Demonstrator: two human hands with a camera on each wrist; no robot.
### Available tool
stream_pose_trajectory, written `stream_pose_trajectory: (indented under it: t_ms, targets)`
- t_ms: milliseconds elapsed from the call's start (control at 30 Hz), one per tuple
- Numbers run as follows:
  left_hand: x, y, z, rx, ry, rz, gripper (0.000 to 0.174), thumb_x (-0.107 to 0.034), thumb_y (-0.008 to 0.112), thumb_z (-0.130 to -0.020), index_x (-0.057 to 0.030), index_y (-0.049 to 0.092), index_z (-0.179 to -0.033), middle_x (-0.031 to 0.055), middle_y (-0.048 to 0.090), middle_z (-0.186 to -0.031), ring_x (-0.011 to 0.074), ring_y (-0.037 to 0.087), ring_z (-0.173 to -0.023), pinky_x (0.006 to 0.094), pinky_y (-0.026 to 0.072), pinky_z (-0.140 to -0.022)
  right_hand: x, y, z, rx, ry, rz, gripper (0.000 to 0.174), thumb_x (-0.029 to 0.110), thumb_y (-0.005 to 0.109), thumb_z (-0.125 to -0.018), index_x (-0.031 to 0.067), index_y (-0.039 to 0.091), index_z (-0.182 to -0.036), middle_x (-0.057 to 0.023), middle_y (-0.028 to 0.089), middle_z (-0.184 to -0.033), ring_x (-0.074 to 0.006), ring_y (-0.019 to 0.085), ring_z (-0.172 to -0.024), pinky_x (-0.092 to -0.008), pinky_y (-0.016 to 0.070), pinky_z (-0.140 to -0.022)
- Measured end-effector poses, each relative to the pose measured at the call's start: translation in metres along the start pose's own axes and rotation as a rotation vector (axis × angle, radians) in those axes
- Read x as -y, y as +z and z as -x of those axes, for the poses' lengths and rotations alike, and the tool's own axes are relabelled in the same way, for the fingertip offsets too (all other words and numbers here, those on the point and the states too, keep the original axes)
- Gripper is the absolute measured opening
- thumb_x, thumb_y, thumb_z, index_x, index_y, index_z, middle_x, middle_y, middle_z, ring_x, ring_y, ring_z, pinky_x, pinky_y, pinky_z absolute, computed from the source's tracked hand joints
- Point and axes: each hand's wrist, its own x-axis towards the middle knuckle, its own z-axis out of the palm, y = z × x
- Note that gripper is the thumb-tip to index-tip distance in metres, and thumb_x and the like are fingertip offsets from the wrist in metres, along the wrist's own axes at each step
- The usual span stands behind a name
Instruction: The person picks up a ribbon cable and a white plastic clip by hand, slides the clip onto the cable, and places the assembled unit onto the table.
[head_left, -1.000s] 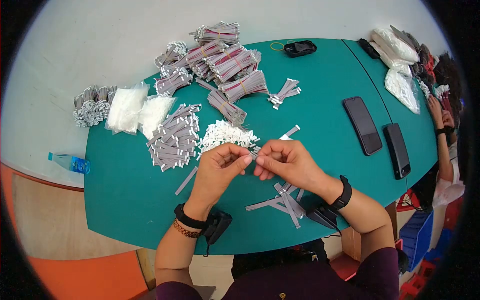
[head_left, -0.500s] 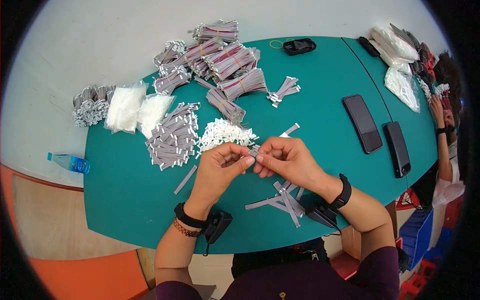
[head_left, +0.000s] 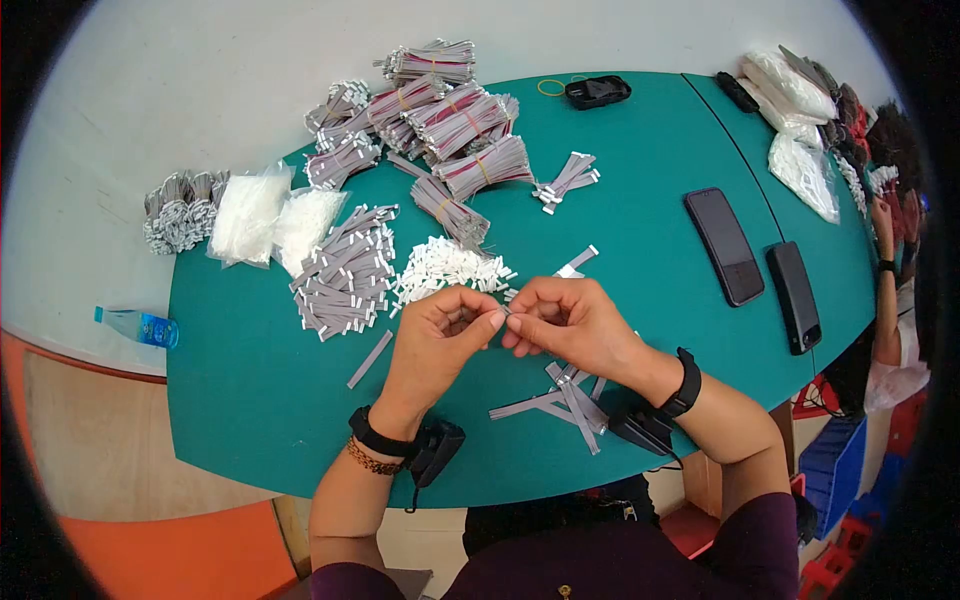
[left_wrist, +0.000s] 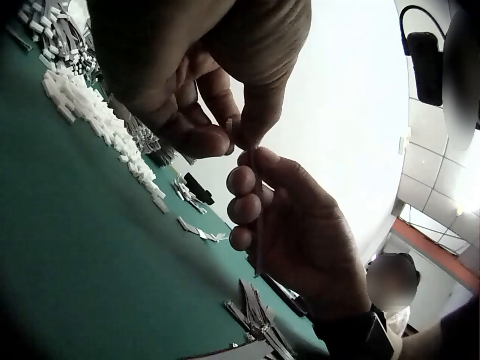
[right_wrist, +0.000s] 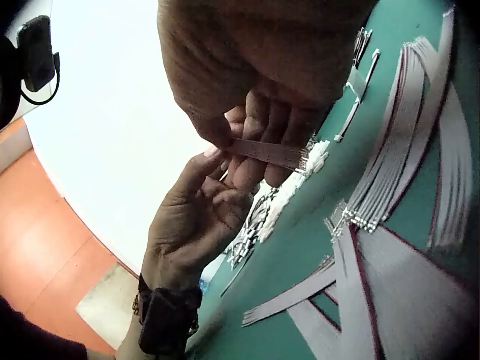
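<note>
Both hands meet fingertip to fingertip above the table, just in front of a pile of small white connectors [head_left: 450,270]. My right hand [head_left: 580,325] pinches a short grey flat cable [right_wrist: 270,154], which runs back beneath its palm with bare wire ends in the right wrist view. My left hand [head_left: 435,335] pinches the cable's other end between thumb and forefinger. Whatever small part lies at that end is mostly hidden by the fingertips. Loose grey cables [head_left: 575,405] lie below my right hand, and a heap of white-tipped cables [head_left: 345,275] is left of the connectors.
Banded cable bundles [head_left: 465,125] are stacked at the back, with bags of white parts [head_left: 250,215] to their left. A phone [head_left: 724,245] and a black case [head_left: 794,298] lie at right. Another person's arm [head_left: 887,290] reaches in at the far right; a bottle [head_left: 137,326] is at left.
My right fingertips have shifted slightly left against the left ones, and less of the small piece between them shows. At far right, the other person's hand has moved down a little.
</note>
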Motion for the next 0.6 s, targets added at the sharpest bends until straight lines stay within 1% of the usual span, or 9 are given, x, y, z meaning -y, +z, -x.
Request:
stream_pose_trajectory:
  t_ms: [133,233,333,433,533,600]
  targets:
    - [0.002,-0.0005,-0.0006,0.002,0.003,-0.007,0.007,-0.005,0.064,-0.083,-0.0006,0.061,-0.088,0.0015,0.061,-0.08,0.006,0.052,-0.067,0.0184,0.042,-0.06,-0.0035,-0.0005,-0.0007,-0.018,0.0,-0.009,0.011,0.01,0.056,-0.089,-0.0011,0.059,-0.09,-0.0049,0.064,-0.077,-0.0083,0.061,-0.069,-0.0215,0.0495,-0.062]
    - [0.0022,-0.0002,-0.0007,-0.005,0.014,0.0,0.007,-0.005,0.064,-0.082,-0.0008,0.061,-0.087,0.0015,0.061,-0.079,0.0059,0.052,-0.067,0.0184,0.0418,-0.06,-0.0047,0.0009,-0.0005,-0.048,-0.006,-0.069,0.011,0.01,0.056,-0.089,-0.0007,0.059,-0.09,-0.0049,0.065,-0.079,-0.0087,0.061,-0.069,-0.0219,0.05,-0.062]
    - [0.0025,0.0002,-0.0007,-0.008,0.027,0.009,0.007,-0.005,0.064,-0.083,-0.0009,0.061,-0.087,0.0013,0.06,-0.079,0.0057,0.052,-0.067,0.0183,0.0417,-0.059,-0.0024,0.0026,0.0001,-0.068,0.026,-0.098,0.01,0.01,0.056,-0.09,0.0001,0.059,-0.09,-0.0046,0.065,-0.079,-0.0094,0.062,-0.069,-0.0222,0.05,-0.061]
    - [0.0024,0.0016,-0.0005,-0.014,0.041,0.025,0.007,-0.005,0.064,-0.083,-0.0008,0.061,-0.087,0.0011,0.061,-0.079,0.0056,0.053,-0.068,0.0183,0.0419,-0.06,-0.0003,0.0027,-0.0006,-0.053,0.066,-0.103,0.011,0.011,0.057,-0.089,0.0006,0.059,-0.091,-0.0046,0.065,-0.08,-0.0095,0.062,-0.07,-0.022,0.0497,-0.06]
    - [0.0022,0.0026,-0.0004,-0.02,0.053,0.04,0.007,-0.005,0.064,-0.083,-0.0009,0.061,-0.088,0.0012,0.061,-0.079,0.0055,0.053,-0.069,0.0182,0.0423,-0.06,-0.0002,0.0034,-0.0015,-0.017,0.061,-0.066,0.013,0.014,0.06,-0.088,0.001,0.058,-0.091,-0.0047,0.065,-0.08,-0.0098,0.062,-0.07,-0.0217,0.0492,-0.059]
    - [0.0021,0.0032,0.0,-0.021,0.057,0.049,0.007,-0.005,0.064,-0.083,-0.0011,0.061,-0.088,0.0014,0.062,-0.08,0.0055,0.054,-0.069,0.0182,0.0427,-0.061,-0.0018,0.0023,-0.0021,-0.004,0.063,-0.066,0.014,0.013,0.061,-0.087,-0.0001,0.058,-0.092,-0.0065,0.065,-0.08,-0.0114,0.064,-0.071,-0.0226,0.0513,-0.061]
